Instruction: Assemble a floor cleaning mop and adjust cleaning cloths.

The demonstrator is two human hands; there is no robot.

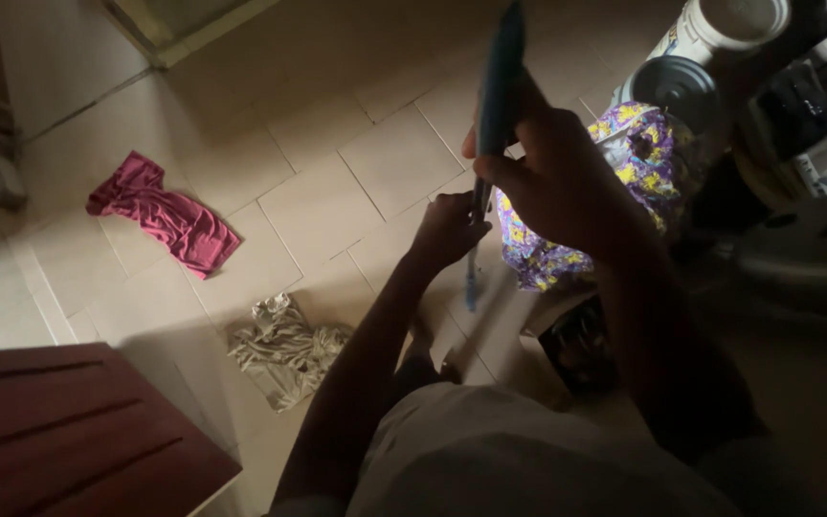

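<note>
- Pale tiled floor (337, 182), smooth and hard, strewn with a crumpled red cloth (165, 215) and a knotted beige rag (284, 349).
- Floral purple-yellow fabric (638, 158), soft, bunched beside the pole.
- Long blue pole (498, 91), rigid, near upright, seemingly mid-sweep or mid-mop.
- Right hand (552, 182) closed high; left hand (447, 230) closed lower.
- Next stroke likely needing both grips firm.

Bare forearms, no sleeves in view; a pale grey-beige garment (519, 450) below.
</note>
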